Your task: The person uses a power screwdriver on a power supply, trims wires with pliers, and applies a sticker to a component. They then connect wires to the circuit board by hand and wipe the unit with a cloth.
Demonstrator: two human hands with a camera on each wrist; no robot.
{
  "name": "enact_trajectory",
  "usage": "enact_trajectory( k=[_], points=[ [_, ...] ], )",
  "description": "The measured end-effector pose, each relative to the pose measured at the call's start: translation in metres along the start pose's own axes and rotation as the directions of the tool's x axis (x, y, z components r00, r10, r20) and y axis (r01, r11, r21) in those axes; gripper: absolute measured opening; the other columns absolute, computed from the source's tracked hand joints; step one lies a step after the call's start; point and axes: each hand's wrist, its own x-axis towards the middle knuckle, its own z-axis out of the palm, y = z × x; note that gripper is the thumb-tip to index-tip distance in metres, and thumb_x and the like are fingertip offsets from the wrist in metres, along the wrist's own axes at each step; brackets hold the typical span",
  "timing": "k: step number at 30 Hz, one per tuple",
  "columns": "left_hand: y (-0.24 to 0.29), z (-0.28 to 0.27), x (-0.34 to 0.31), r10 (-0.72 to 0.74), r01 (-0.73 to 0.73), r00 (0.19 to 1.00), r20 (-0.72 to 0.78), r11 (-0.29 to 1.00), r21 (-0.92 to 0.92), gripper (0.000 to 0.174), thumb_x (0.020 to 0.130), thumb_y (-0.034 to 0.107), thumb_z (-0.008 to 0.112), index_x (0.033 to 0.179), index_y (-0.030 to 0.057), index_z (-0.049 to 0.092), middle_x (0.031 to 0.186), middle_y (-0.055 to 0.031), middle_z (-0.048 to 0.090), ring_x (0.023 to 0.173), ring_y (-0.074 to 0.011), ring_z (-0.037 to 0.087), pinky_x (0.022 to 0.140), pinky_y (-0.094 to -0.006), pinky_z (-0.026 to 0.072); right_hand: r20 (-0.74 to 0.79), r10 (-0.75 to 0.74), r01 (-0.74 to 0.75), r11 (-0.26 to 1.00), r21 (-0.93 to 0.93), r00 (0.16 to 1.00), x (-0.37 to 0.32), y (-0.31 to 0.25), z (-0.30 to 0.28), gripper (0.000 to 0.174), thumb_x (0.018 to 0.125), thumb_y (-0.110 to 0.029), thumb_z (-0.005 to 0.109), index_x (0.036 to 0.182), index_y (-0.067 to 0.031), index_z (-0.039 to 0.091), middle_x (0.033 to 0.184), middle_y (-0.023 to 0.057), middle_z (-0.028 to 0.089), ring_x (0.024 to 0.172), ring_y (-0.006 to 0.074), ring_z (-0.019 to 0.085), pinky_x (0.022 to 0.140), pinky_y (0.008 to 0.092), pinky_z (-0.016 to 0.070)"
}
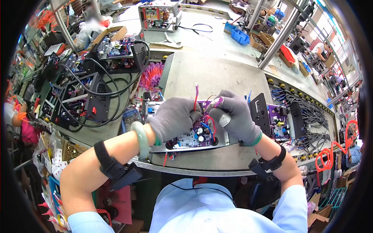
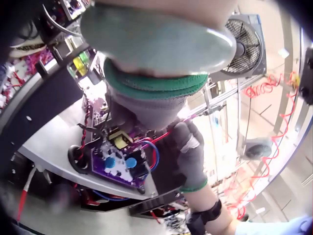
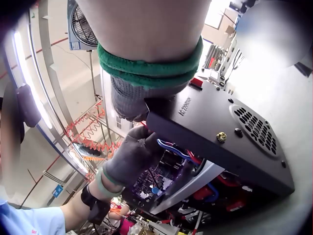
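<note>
Both hands wear grey knit gloves with green cuffs and work close together over a purple circuit board (image 1: pixel 188 139) in an opened metal chassis. My left hand (image 1: pixel 175 116) pinches a red wire (image 1: pixel 196 99), whose purple-tipped end stands up above the fingers. To its right, my right hand (image 1: pixel 235 116) has its fingers curled, with a small purple piece (image 1: pixel 219 101) between thumb and forefinger. White tape wraps some of its fingertips. Red and blue wires (image 1: pixel 213 126) loop up from the board between the hands. In the right wrist view the black vented panel (image 3: pixel 220 132) stands beside the right hand.
Another opened unit (image 1: pixel 279 122) stands right, by a pile of grey cables (image 1: pixel 316 116). Left are black chassis (image 1: pixel 87 99) with looping black cords and a bundle of red-purple wires (image 1: pixel 151 75). Farther back are a boxed unit (image 1: pixel 160 17) and blue bins (image 1: pixel 240 37).
</note>
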Motion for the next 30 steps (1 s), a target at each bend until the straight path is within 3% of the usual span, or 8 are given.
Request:
enact_trajectory(
  k=[2,4,6,7,12,14,15,30],
  points=[
    [0.004,0.005,0.0,0.028,-0.028,1.0,0.005,0.982,0.186,0.013,0.091,0.014,0.073,0.102,0.0057,0.074,0.084,-0.014,0.073,0.074,-0.023,0.072,0.071,-0.0364,0.0555,-0.018,0.004,-0.004,1.0,0.029,1.0,0.0,0.0,0.0,0.01,0.081,-0.005,0.075,0.091,-0.0026,0.074,0.084,0.0108,0.064,0.074,0.0209,0.065,0.066,0.0316,0.052],
    [0.004,0.005,0.001,0.019,-0.023,1.0,0.022,0.982,0.185,0.014,0.093,0.013,0.071,0.104,0.0038,0.073,0.086,-0.0139,0.074,0.074,-0.0187,0.071,0.07,-0.0341,0.0556,-0.028,0.004,-0.002,0.998,0.067,1.0,-0.001,0.001,0.0,0.011,0.081,-0.005,0.076,0.092,-0.0028,0.074,0.085,0.0106,0.065,0.073,0.0213,0.065,0.065,0.0321,0.052],
    [0.001,0.007,0.001,-0.097,0.094,0.995,-0.02,0.988,-0.12,0.015,0.095,0.015,0.07,0.104,0.0029,0.072,0.084,-0.0142,0.073,0.074,-0.0158,0.07,0.068,-0.0328,0.0553,-0.058,-0.045,0.047,0.998,0.042,0.997,-0.003,0.004,0.002,0.011,0.081,-0.005,0.076,0.091,-0.0027,0.074,0.085,0.0108,0.065,0.073,0.0214,0.065,0.065,0.0325,0.0522],
    [-0.001,0.008,0.0,-0.06,0.057,0.997,-0.041,0.996,-0.069,0.016,0.097,0.017,0.07,0.104,0.0019,0.072,0.082,-0.0142,0.073,0.074,-0.0135,0.069,0.068,-0.0317,0.0554,-0.072,-0.067,0.072,0.996,0.062,0.995,-0.003,0.007,0.004,0.011,0.081,-0.005,0.076,0.091,-0.0025,0.073,0.085,0.0114,0.066,0.072,0.0224,0.066,0.065,0.033,0.0528],
    [0.006,0.009,-0.003,-0.011,0.014,0.997,-0.071,0.999,0.042,0.016,0.096,0.016,0.071,0.103,0.0022,0.072,0.079,-0.013,0.073,0.073,-0.0142,0.07,0.068,-0.0321,0.0555,-0.073,-0.09,0.093,0.995,0.035,0.993,-0.002,0.007,0.001,0.012,0.079,-0.008,0.078,0.088,-0.0031,0.072,0.083,0.0119,0.066,0.071,0.0259,0.065,0.064,0.0355,0.0529],
    [0.006,0.009,-0.005,0.061,-0.054,0.993,-0.098,0.996,0.07,0.013,0.093,0.017,0.071,0.096,0.0046,0.073,0.079,-0.0158,0.072,0.071,-0.0227,0.071,0.068,-0.0361,0.0542,-0.074,-0.115,0.117,0.993,0.016,0.991,-0.003,0.013,0.004,0.014,0.078,-0.008,0.077,0.091,-0.0083,0.076,0.084,0.0093,0.066,0.072,0.0221,0.065,0.065,0.0339,0.0517],
    [0.003,0.01,-0.003,0.016,-0.014,0.998,-0.065,1.0,0.026,0.013,0.093,0.017,0.071,0.097,0.0046,0.074,0.08,-0.0162,0.072,0.073,-0.0229,0.072,0.069,-0.0358,0.055,-0.066,-0.089,0.091,0.996,0.025,0.994,-0.003,0.012,0.003,0.015,0.077,-0.008,0.077,0.092,-0.0086,0.075,0.084,0.0091,0.066,0.072,0.0221,0.065,0.064,0.0341,0.0511],
    [0.0,0.014,-0.003,0.065,-0.071,0.992,-0.106,0.996,-0.055,0.015,0.094,0.017,0.072,0.096,0.0019,0.074,0.074,-0.0135,0.071,0.066,-0.016,0.069,0.061,-0.0317,0.0527,-0.102,-0.136,0.137,0.99,0.009,0.985,-0.002,0.012,0.003,0.014,0.077,-0.009,0.077,0.09,-0.0053,0.073,0.081,0.0102,0.064,0.071,0.0259,0.062,0.063,0.0366,0.0495]
  ],
)
